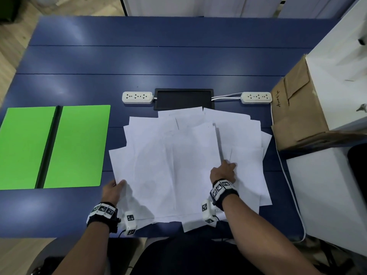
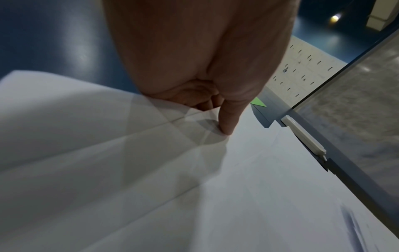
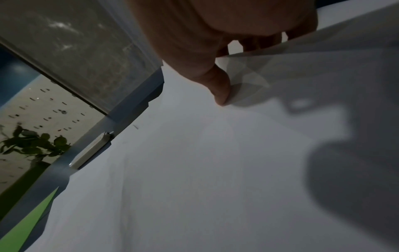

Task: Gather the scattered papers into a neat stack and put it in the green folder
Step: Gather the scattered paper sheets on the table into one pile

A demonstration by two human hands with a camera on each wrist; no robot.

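Several white papers point(image 1: 186, 161) lie fanned and overlapping on the blue table in front of me. The green folder point(image 1: 53, 145) lies open and flat at the left, apart from the pile. My left hand point(image 1: 114, 188) pinches the near left corner of the pile, thumb on top point(image 2: 226, 122), fingers under the lifted sheets point(image 2: 108, 136). My right hand point(image 1: 225, 170) pinches the edge of a sheet in the right half of the pile, thumb on top point(image 3: 220, 92), fingers curled beneath.
Two white power strips point(image 1: 137, 97) point(image 1: 256, 97) flank a black cable tray point(image 1: 183, 99) just behind the papers. A brown cardboard box point(image 1: 297, 114) stands at the right table edge beside a white cabinet point(image 1: 337, 80). A white cable point(image 1: 290, 185) runs down the right side.
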